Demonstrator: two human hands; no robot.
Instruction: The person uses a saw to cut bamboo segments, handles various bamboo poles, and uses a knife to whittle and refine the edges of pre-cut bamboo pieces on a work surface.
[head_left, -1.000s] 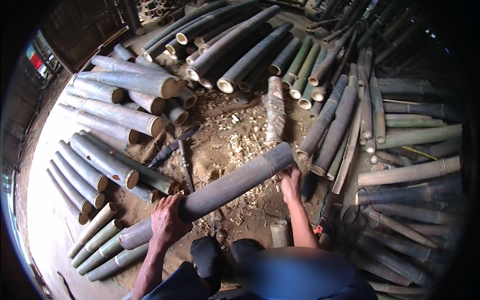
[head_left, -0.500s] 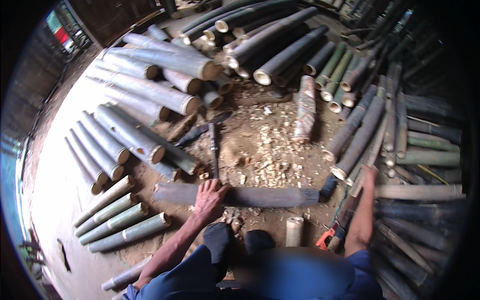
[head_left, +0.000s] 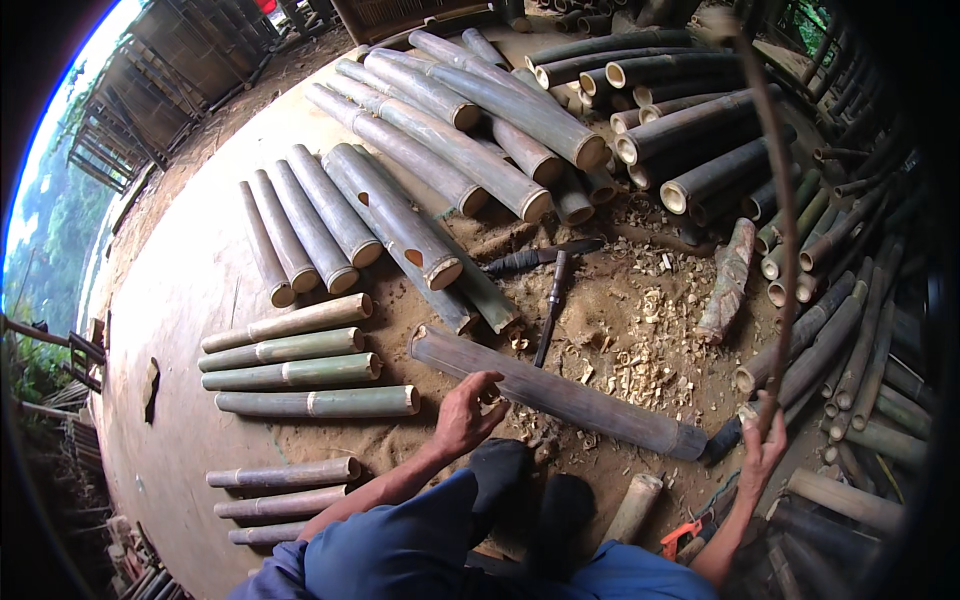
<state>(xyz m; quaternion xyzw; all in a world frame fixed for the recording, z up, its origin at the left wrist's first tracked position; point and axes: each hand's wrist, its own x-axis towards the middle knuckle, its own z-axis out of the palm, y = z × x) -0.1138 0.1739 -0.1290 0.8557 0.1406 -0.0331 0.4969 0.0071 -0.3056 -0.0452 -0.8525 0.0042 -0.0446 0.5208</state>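
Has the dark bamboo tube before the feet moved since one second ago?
Yes: the tube has its right end farther from the mottled log, nearer the feet.

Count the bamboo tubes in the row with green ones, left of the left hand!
4: the brownish tube farthest away, the first green tube, the second green tube, and the grey-green tube nearest us. None looks hidden.

Left hand [head_left: 468, 414] loosely curled | right hand [head_left: 762, 452] clenched, gripping upright | left forearm [head_left: 385, 496], right forearm [head_left: 730, 535] slanting forward!
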